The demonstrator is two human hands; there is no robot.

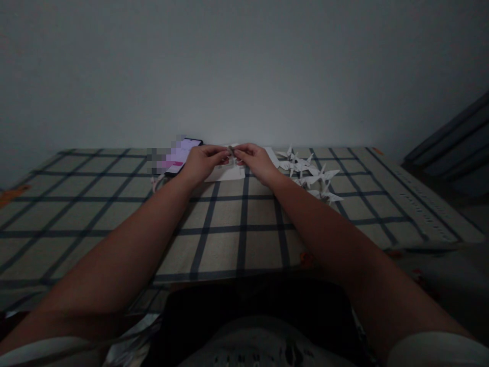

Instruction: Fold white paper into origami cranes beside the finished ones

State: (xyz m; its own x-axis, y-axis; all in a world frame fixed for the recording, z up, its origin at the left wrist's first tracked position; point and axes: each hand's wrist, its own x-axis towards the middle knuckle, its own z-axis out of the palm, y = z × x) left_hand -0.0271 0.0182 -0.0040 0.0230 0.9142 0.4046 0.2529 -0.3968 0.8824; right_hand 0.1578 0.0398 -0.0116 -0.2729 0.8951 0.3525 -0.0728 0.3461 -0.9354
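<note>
My left hand and my right hand meet near the back of the table. Thumbs and fingers of both are pinched together on a small folded piece of paper, its shape mostly covered by the fingertips. Under the hands lies a flat white sheet of paper. Just right of my right hand, several white folded paper cranes are bunched together with pointed wings sticking up. Another white paper strip shows beside my right wrist.
A phone with a lit screen lies left of my left hand, partly blurred out, with a pale cord near it. A checked cloth covers the table, which stands against a grey wall. Dark slanted slats stand at far right.
</note>
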